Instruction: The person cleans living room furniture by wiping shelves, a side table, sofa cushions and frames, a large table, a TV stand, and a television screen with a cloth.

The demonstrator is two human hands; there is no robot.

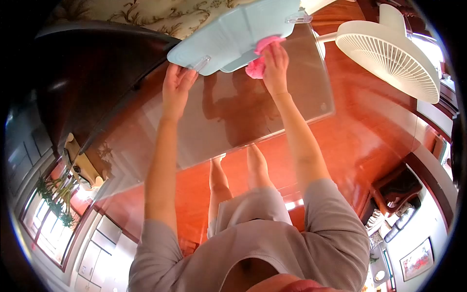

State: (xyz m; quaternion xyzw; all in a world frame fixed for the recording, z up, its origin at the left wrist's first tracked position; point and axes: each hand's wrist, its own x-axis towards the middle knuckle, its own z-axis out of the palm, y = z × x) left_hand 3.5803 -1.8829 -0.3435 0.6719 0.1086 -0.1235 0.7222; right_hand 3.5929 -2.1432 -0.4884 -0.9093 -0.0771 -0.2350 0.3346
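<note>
A light blue plastic piece with clear clips at its two ends is raised at the top of the view. My left hand holds its lower left corner, beside one clear clip. In my right hand is a pink cloth, pressed against the lower right part of the blue piece. Part of the cloth hangs below the edge. The other clip sticks out at the upper right.
Beneath my hands lies a glossy glass tabletop. A white fan stands at the upper right. Dark furniture fills the upper left, with patterned fabric behind. Green plants are at the far left.
</note>
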